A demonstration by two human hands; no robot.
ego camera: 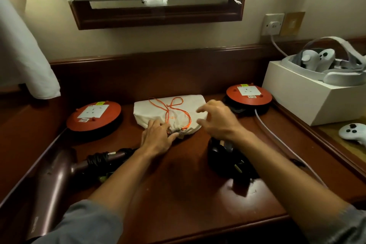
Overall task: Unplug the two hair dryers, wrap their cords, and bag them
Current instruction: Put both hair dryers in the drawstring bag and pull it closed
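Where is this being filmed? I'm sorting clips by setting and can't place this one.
Probably a hotel or guest room. A dark wooden vanity desk stands against the wall under a framed mirror, and a hair dryer lies beside a white drawstring bag.

Two bare forearms extend from grey sleeves pushed up towards the elbows. The left hand and right hand wear no gloves, rings or watch.
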